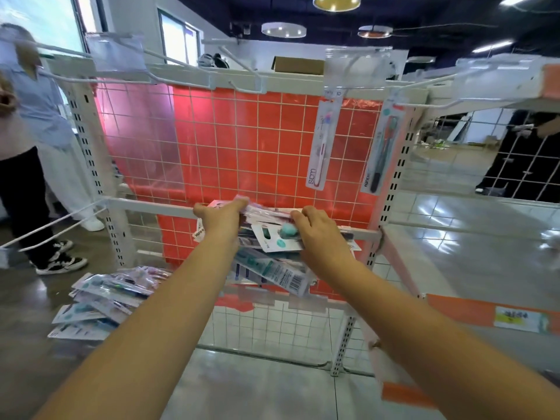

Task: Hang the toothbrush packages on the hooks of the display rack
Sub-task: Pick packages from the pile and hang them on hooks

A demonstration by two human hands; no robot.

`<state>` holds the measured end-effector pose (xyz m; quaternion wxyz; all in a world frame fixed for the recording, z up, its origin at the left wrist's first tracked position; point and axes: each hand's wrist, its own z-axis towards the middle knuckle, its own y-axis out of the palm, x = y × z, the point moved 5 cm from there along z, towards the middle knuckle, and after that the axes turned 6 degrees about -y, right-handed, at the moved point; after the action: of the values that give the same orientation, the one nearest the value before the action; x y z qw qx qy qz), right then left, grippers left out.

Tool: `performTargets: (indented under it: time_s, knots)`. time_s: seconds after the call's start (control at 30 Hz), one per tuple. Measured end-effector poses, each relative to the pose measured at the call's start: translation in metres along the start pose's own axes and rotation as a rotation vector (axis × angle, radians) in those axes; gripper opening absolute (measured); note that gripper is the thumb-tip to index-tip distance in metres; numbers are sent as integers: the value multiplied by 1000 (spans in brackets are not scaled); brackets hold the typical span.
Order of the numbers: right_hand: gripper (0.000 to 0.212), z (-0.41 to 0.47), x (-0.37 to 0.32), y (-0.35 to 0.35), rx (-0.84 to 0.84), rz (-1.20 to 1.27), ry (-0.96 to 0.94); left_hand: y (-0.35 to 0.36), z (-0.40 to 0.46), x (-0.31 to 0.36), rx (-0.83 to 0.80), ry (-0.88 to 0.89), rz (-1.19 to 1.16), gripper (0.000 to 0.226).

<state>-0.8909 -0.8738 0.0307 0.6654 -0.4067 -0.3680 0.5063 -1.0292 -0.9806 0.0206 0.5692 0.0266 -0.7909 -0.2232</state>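
Head view: floor pile (pixel 100 301) lies left of rack (pixel 242 140); bystander (pixel 27 147) beyond.

Bright indoor light from round ceiling lamps (pixel 284 29) and a left-hand window (pixel 45 22); white glare streaks the glossy grey floor (pixel 472 237). Wide-angle bending warps the edges, and fine detail is soft, smeared throughout.
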Motion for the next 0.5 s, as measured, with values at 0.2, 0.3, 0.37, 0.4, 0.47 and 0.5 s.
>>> performTargets:
  time_s: [0.2, 0.3, 0.37, 0.4, 0.47, 0.5]
  knots:
    - [68, -14, 9, -18, -16, 5, 18, 33, 9, -34, -72, -210, -104, 116]
    - [68, -21, 13, -26, -6, 16, 26, 52, -27, -32, -202, -294, -3, 57]
    - [66, -26, 18, -31, 7, 28, 25, 60, -40, -28, -186, -261, 51, 23]
    - [67, -29, 20, -34, 8, 34, 17, 62, -41, -27, -183, -243, 64, 17]
    - [71, -33, 23, -40, -19, 5, -3, 66, -44, -23, -198, -222, 56, 19]
    - [74, -36, 24, -41, -39, -19, -9, 68, -44, -21, -207, -215, 55, 25]
